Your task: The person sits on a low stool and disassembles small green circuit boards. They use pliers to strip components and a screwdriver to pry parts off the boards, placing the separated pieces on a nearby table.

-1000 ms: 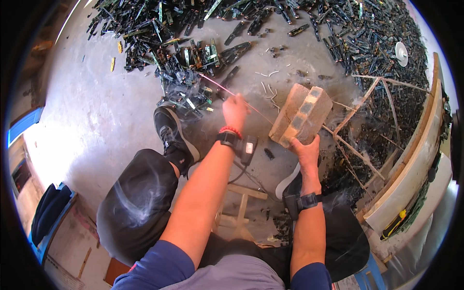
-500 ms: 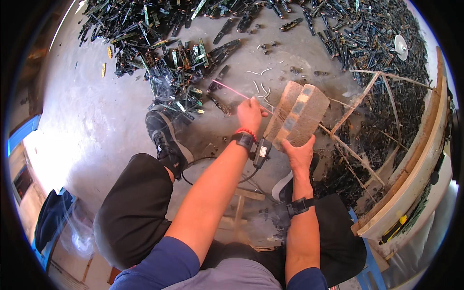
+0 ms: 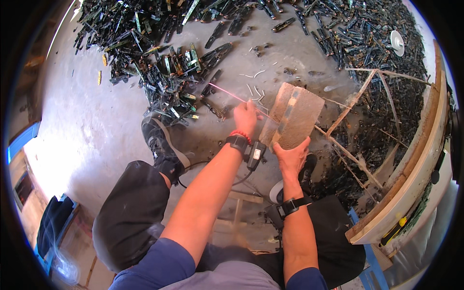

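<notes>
Concrete floor (image 3: 87,125), grey and dusty, strewn at its far side with heaps of dark scrap pieces (image 3: 159,63); a person sits low over it, knees apart, one black shoe (image 3: 162,145) planted forward. Item one: right hand (image 3: 290,157), closed round the lower edge of a rough brown block (image 3: 295,118), a slab with a striped band down its face, held upright and tilted, clear of the floor, between the knees and the scrap. Item two: left hand (image 3: 245,116), fingers closed on a thin pink rod (image 3: 232,94) whose free end slants up and left toward the scrap; its near end meets the left edge of the block, though whether it touches or passes behind cannot be told. Change noted: against the two earlier views, the left hand has drawn in closer to the block and the rod now lies shorter beyond the fist, while the right hand's hold on the block is the same; judged, the rod is being worked against or into the block. Adjacent: small black device (image 3: 255,155) hanging by the left wrist, pale bent bits (image 3: 253,89) on the floor beyond the rod, thin wooden sticks (image 3: 353,104) crossing to the right, curved wooden rim (image 3: 415,164) at far right.
</notes>
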